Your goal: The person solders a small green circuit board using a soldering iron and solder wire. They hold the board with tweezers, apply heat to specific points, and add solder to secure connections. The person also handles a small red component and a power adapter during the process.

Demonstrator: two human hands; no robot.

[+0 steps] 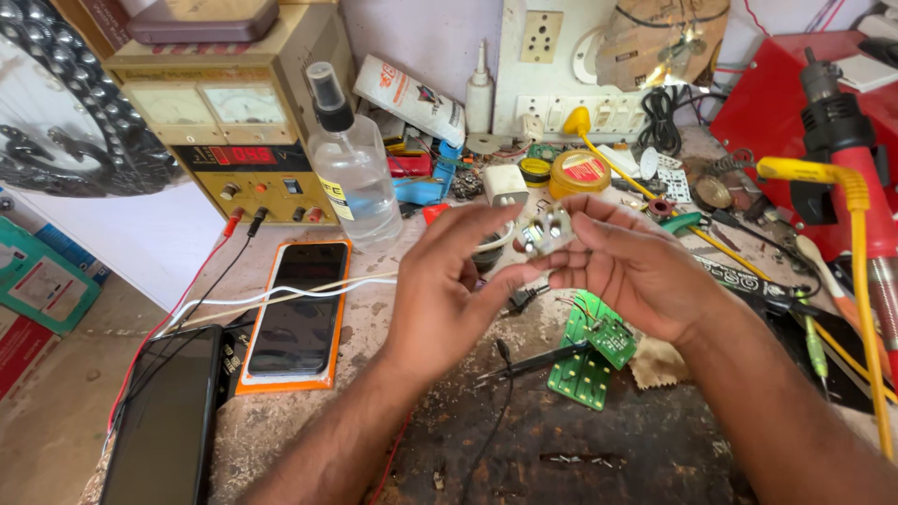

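Cluttered workbench (pixel 281 411) under both hands, left hand (pixel 447 295) and right hand (pixel 636 271) pinching a small metal part (pixel 545 231).

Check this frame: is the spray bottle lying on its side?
No, the spray bottle stands upright on the bench beside the yellow power supply.

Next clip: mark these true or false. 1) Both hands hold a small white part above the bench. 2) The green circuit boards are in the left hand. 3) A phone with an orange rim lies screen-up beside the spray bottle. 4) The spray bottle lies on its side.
1) True: the left hand and right hand pinch the small white part.
2) False: the green circuit boards lie on the bench.
3) True: the phone lies screen-up.
4) False: the spray bottle stands upright.
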